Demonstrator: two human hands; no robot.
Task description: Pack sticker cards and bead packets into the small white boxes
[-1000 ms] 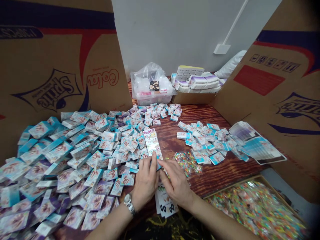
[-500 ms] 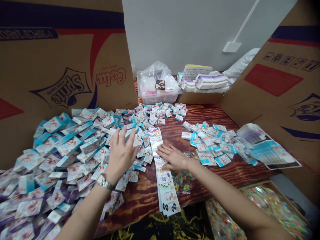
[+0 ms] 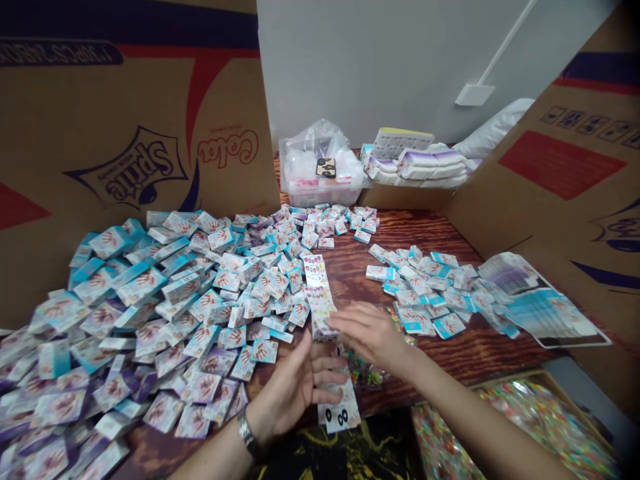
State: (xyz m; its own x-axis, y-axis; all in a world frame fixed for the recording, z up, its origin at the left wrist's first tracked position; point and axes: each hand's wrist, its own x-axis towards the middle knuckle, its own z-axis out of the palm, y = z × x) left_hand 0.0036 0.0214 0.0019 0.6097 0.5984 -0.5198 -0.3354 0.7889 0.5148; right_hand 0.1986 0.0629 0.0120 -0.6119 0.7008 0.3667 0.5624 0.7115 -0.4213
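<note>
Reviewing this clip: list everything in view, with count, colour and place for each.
White-and-teal cartons with red hand prints: hundreds, heaped left and centre, smaller group right.
Long white printed paper strip: one, centre, between the hands.
Reddish-brown wooden table: one, beneath these.
Clear plastic tub: one, far end, holding a plastic bag.
White-and-purple packs: several, stacked far right.
Blue-and-white printed sheets: a fanned pile, right.
Brown cardboard panels: two, left and right.
Wooden tray of multicoloured packets: one, lower right.
Left hand: open, silver wristwatch.
Right hand: open, beside the strip.
</note>
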